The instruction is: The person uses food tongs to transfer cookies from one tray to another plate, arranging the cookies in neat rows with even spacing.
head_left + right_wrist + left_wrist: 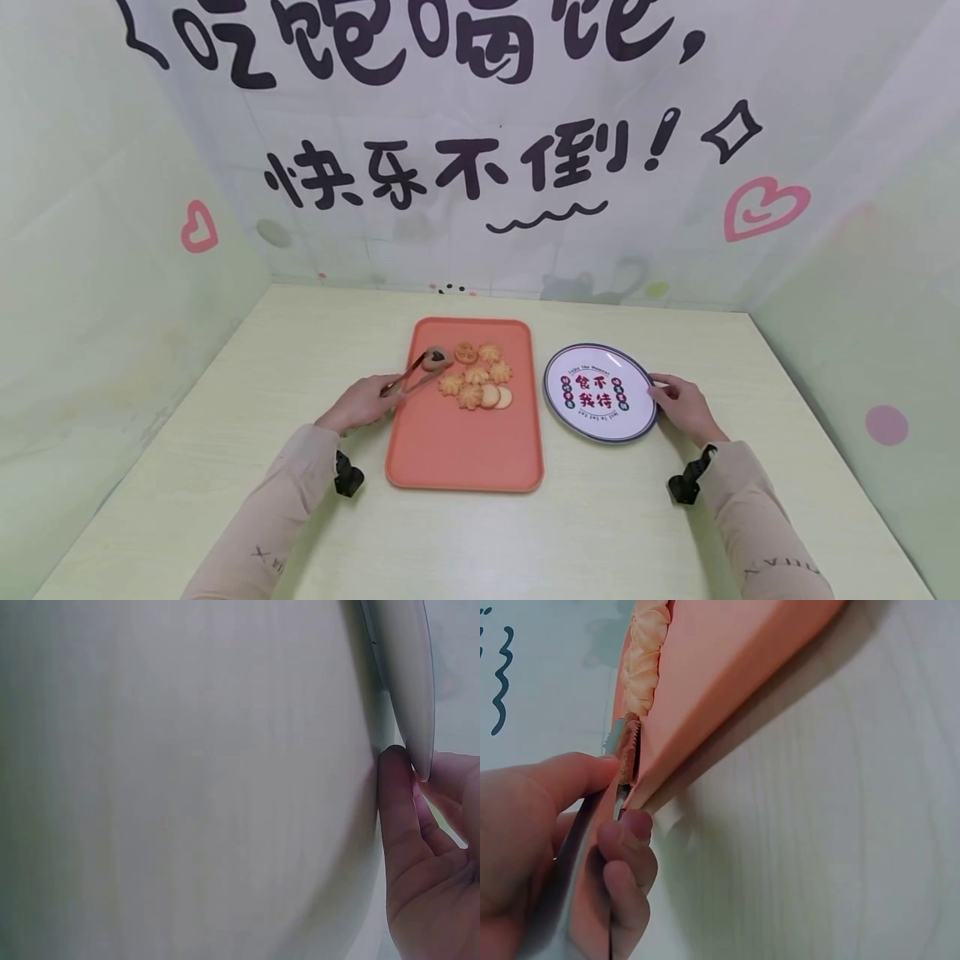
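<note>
In the head view my left hand (363, 404) grips metal tongs (418, 382) at the left edge of an orange tray (465, 462). The tong tips are around a round brown cookie with a dark centre (437, 358); in the left wrist view a brown cookie edge (628, 766) shows between the serrated tips. Right of it on the tray lie a round brown cookie (466, 353), several flower-shaped cookies (476, 375) and pale round cookies (490, 396). My right hand (686, 408) pinches the right rim of a white plate (600, 425), thumb above, fingers underneath.
Tray and plate stand side by side on a pale wood-grain table (480, 542). A printed backdrop (465, 242) with large dark characters rises behind it, and side walls (862, 333) close off left and right. The plate bears only printed characters.
</note>
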Demonstrator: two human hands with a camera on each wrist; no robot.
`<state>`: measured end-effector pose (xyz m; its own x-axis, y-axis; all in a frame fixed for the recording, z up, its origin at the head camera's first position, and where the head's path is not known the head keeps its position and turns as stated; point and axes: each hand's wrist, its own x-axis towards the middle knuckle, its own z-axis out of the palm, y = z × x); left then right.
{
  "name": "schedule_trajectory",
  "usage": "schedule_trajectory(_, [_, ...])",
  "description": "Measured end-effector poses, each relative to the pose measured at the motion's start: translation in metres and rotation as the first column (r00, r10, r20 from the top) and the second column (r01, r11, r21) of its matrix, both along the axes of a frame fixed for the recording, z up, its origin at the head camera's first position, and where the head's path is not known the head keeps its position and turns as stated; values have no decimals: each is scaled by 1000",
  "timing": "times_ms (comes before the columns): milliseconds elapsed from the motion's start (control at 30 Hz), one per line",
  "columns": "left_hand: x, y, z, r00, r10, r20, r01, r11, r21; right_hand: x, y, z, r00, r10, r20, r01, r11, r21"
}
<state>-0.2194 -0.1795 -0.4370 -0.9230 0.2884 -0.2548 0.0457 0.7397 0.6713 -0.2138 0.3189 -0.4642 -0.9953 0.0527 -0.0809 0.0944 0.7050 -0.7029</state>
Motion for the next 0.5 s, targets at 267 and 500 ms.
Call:
schedule_trajectory(267, [1,-2,-2,1000,-6,-27,6,1000,4,2,-2,2,1000,-11,-16,10,1000,-23])
schedule_trajectory(500, [1,-4,4,997,-13,-73,14,1000,7,0,-2,2,1000,-9,17,9,1000,-8])
